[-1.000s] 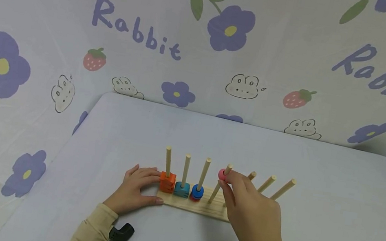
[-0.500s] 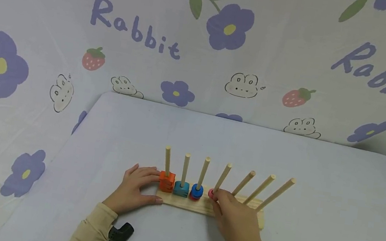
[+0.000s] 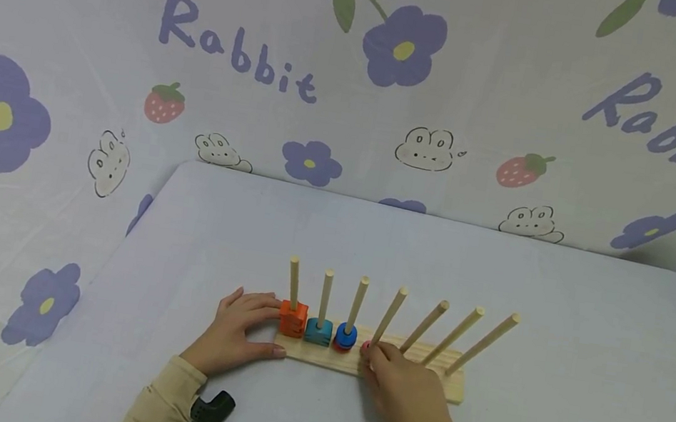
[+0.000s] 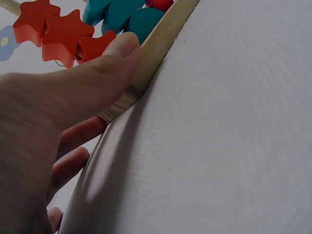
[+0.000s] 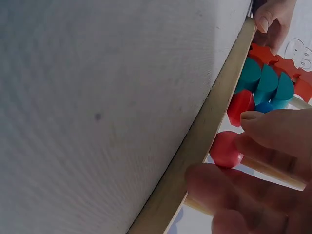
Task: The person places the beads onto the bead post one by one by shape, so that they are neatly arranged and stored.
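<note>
My left hand (image 3: pixel 241 333) holds the left end of a wooden peg board (image 3: pixel 324 357), its thumb (image 4: pixel 122 46) on the front edge and its other fingers round the end. My right hand (image 3: pixel 409 394) has its thumb and fingers around a round pink bead (image 5: pixel 226 149), low on the fourth peg (image 3: pixel 391 312) and down at the board. Orange star-shaped pieces (image 3: pixel 293 320) sit on the first peg and teal half-round pieces (image 3: pixel 318 332) on the second. A blue piece (image 3: pixel 346 335) tops a red one (image 5: pixel 241 107) on the third peg.
Three bare pegs (image 3: pixel 453 337) rise from the board's right part and lean rightward in the head view. The white tabletop (image 3: pixel 245 227) reaches back to a cloth (image 3: pixel 351 119) printed with flowers, strawberries and rabbits. Black bands (image 3: pixel 213 407) circle the wrists.
My right hand has lowered the pink bead from the top of the fourth peg down to the board. The left hand stays at the board's left end.
</note>
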The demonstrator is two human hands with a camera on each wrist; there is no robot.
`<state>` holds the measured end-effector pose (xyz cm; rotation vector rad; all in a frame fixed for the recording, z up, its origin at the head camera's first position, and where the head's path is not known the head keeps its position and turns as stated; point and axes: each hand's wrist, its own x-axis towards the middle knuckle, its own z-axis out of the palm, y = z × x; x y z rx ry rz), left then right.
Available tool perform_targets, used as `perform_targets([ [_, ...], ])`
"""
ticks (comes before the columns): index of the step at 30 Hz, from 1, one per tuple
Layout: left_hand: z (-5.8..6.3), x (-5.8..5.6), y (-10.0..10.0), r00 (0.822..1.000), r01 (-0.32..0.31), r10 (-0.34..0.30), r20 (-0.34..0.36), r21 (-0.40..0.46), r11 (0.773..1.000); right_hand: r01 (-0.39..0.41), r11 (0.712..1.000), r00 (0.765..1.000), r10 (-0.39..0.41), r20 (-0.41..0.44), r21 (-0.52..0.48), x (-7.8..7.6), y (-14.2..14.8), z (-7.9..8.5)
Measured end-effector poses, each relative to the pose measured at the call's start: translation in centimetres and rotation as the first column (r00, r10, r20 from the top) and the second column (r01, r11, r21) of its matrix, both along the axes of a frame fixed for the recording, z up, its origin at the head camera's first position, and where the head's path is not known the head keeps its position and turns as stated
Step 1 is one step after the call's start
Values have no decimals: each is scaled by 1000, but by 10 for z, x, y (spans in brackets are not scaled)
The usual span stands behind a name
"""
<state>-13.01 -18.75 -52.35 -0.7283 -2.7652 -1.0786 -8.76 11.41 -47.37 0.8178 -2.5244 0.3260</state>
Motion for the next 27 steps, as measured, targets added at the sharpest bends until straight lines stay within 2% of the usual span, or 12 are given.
perform_targets([
  [3,1,0,0,1000,4,-4,1,1,1000,-11,1000,1000,11,-4,4,2,0,1],
  [7,1,0,1,1000,7,-7,2,6,1000,14,999,998,-17,62,49,8,3,9],
  [11,0,-1,3,1000,3,-3,14,15,1000,52,994,990,-64,129,95,19,13,25],
  [16,1,-2,2,999,8,-8,37,19,1000,64,998,988,-67,139,25,29,39,45],
  [18,3,-1,-1,998,15,-17,66,30,999,87,996,983,-86,165,1,32,51,50],
  [20,5,0,-6,994,8,-15,104,64,998,140,990,961,-138,239,6,34,64,55],
  [23,11,4,-14,988,-38,19,150,121,992,233,972,906,-230,354,35,34,81,56],
  [25,15,5,-19,991,-68,52,126,126,990,296,954,857,-289,426,53,32,91,55],
  [27,19,3,-20,995,-83,78,59,84,993,337,940,824,-324,464,58,29,100,53],
])
